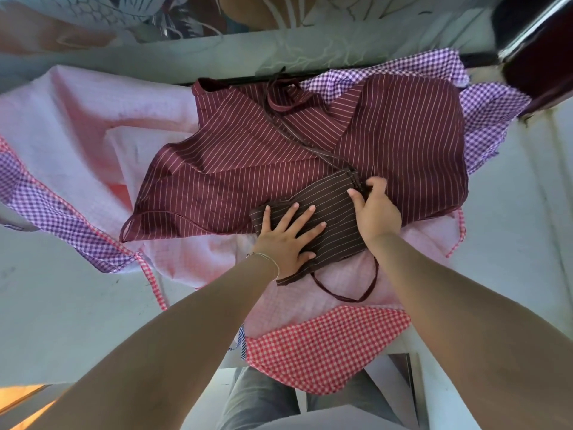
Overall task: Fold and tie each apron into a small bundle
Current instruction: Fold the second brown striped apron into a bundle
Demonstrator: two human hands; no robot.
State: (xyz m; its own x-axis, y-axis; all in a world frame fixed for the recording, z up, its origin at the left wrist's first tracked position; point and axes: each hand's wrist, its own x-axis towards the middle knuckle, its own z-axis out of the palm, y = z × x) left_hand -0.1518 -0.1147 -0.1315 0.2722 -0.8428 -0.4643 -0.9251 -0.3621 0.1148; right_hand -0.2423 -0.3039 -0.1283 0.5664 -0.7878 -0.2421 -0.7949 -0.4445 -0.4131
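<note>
A dark brown striped apron [322, 225], folded small, is pressed flat by the left hand [286, 240], whose fingers are spread straight upon it. Its far corner is gripped by the curled fingers of the right hand [373, 209]. The fold is laid on a maroon striped apron [279, 156] (spread wide, its ties loose), beneath which pink fabric [77, 119] and a red gingham apron [325, 346] are spread over the table [55, 305].

Dark brown pinstriped folded apron [325, 218], maroon white-striped apron [248, 162], purple gingham apron [483, 113], red gingham apron [325, 346]
</note>
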